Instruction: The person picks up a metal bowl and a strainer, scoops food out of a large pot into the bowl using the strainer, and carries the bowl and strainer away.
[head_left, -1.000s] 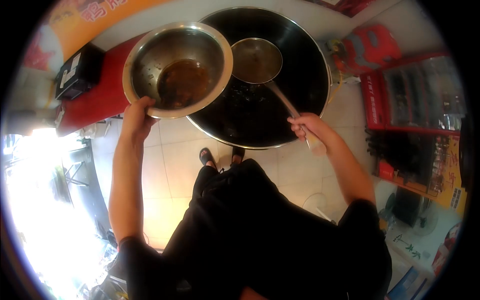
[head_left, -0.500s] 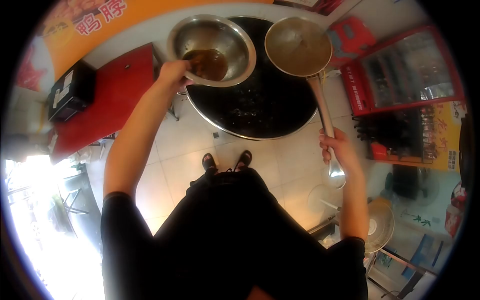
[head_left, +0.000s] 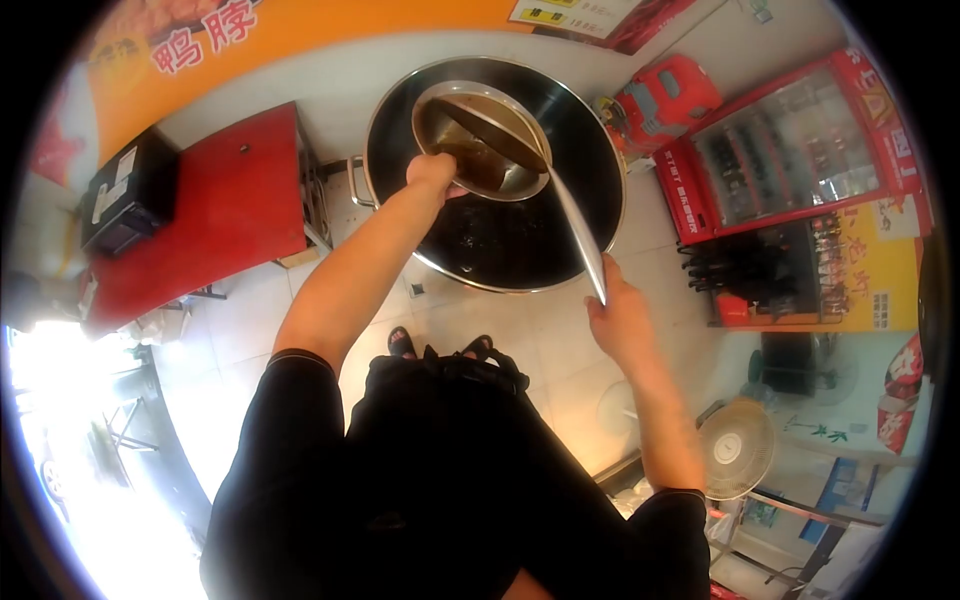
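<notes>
My left hand (head_left: 437, 174) is closed on the near left rim of a metal bowl (head_left: 517, 187), which holds some brown liquid. My right hand (head_left: 617, 308) grips the long metal handle of a large round ladle (head_left: 492, 132). The ladle's head is tipped nearly on edge over the bowl, and it hides part of the bowl's inside. Both are above a wide, deep pot (head_left: 398, 110) with dark liquid in it. A loop handle (head_left: 358, 182) sticks out from the pot's left side.
A red table (head_left: 240, 190) with a black box (head_left: 135, 190) stands left. To the right are a red machine (head_left: 665, 100), a red-framed glass-door fridge (head_left: 795, 140) and a fan (head_left: 737, 450). My feet stand on the tiled floor (head_left: 510, 340) before the pot.
The bowl has moved right and the ladle left, so they now overlap over the pot. The ladle, level and full of brownish liquid before, has been tipped over the bowl.
</notes>
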